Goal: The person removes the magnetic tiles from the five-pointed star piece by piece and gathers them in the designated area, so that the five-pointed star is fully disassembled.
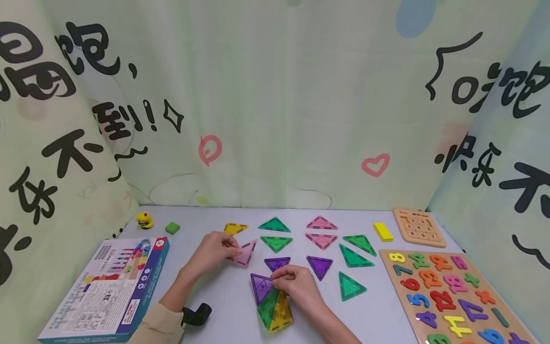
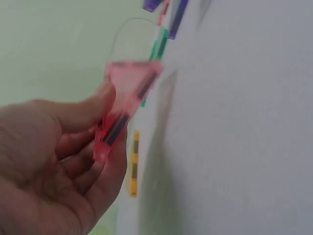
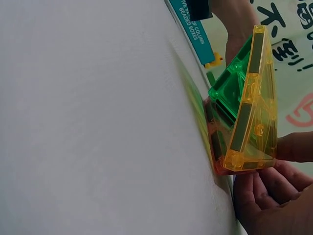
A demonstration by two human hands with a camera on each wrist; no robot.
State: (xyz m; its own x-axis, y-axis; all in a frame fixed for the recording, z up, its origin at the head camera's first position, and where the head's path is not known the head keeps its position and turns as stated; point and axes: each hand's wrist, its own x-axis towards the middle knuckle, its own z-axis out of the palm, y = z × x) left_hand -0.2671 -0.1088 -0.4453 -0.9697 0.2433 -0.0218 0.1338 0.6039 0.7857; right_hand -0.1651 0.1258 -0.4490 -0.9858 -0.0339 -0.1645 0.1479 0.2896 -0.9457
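My left hand (image 1: pixel 210 253) pinches a pink translucent triangular magnetic tile (image 1: pixel 246 254) above the table. In the left wrist view, the thumb lies on one face of it and the fingers are behind. The right hand (image 1: pixel 298 286) pinches the upper end of a small upright shape built from tiles. A purple tile (image 1: pixel 260 286), a green tile (image 1: pixel 269 306) and a yellow tile (image 1: pixel 282 316) make up its visible sides. In the right wrist view, thumb and fingertips grip a corner by the yellow tile (image 3: pixel 266 105); a reddish tile (image 3: pixel 220 142) shows lower down.
Loose triangular tiles lie beyond the hands: yellow (image 1: pixel 235 229), green (image 1: pixel 275 224), pink (image 1: pixel 322 223) and purple (image 1: pixel 320 266). A boxed set (image 1: pixel 107 286) lies left. A wooden number board (image 1: pixel 429 306), a smaller wooden board (image 1: pixel 418 228) and a yellow block (image 1: pixel 383 232) are right.
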